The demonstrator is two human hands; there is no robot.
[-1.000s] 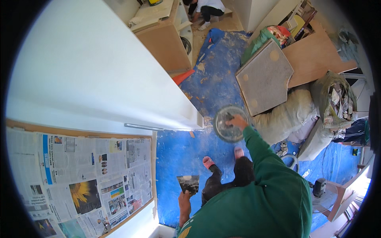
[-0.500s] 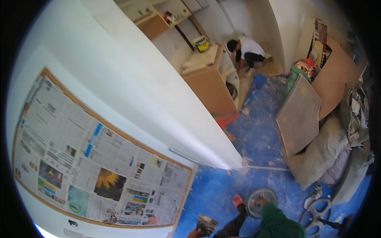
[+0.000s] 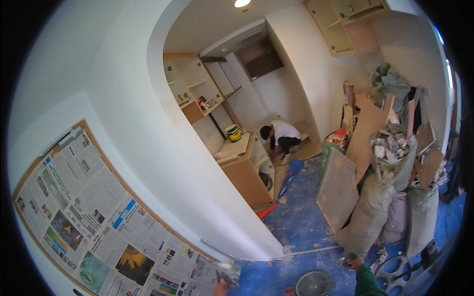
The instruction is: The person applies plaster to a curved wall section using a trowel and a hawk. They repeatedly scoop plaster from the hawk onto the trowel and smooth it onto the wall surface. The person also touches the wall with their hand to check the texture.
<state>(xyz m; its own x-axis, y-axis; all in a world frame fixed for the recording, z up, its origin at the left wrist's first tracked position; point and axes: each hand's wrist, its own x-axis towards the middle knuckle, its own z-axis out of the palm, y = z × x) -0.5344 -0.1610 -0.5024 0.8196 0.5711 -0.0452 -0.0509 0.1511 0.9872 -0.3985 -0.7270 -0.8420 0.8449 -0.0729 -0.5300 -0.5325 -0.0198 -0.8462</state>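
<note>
The left hand [image 3: 219,288] pinches a flat, shiny, blurry blade [image 3: 229,274] by the newspaper [image 3: 98,212]. The right hand [image 3: 356,263] curls around a small dark thing [image 3: 349,256], too tiny to name. A round bucket [image 3: 314,284] sits between them on the blue sheet [image 3: 264,277].

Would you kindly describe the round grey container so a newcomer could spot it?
Find the blue floor sheeting and follow it to the picture's lower edge. The round grey container sits there, between the left hand and right hand. Unlike the grey spoked base to its right, its top shows no spokes.
</note>
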